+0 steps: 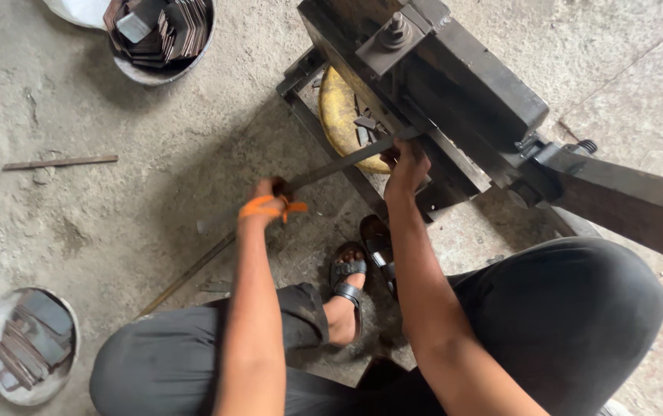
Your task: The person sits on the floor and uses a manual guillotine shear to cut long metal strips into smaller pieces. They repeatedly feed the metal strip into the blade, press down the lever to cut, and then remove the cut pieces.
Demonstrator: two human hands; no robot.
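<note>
While the person sits low on the concrete floor (116,200), both bare hands work one long flat metal strip (331,166) that runs slantwise from lower left up into a dark shear machine (439,85). One left hand (268,202), with an orange band about the wrist, is clenched around the strip at its nearer part. One right hand (407,166) grasps the same strip further up, just at the mouth of the machine, fingers curled over it. The strip lies between the two hands, its far end touching the machine's blade zone, its near end sticking out past the left hand toward the floor.

One heavy lever (632,204) leaves the machine to the right, over the person's dark-trousered knee. One yellow bowl (341,115) sits under the machine, with a few cut pieces in it — I cannot count them for certain. Two grey pans hold stacked metal plates: one pan (163,38) at the top left, one pan (29,347) at the bottom left. One loose strip (60,162) lies alone on the floor at left, well apart from the hands. One sandalled foot (347,296) shows between the arms — a second sandal (378,243) lies just beside it.
</note>
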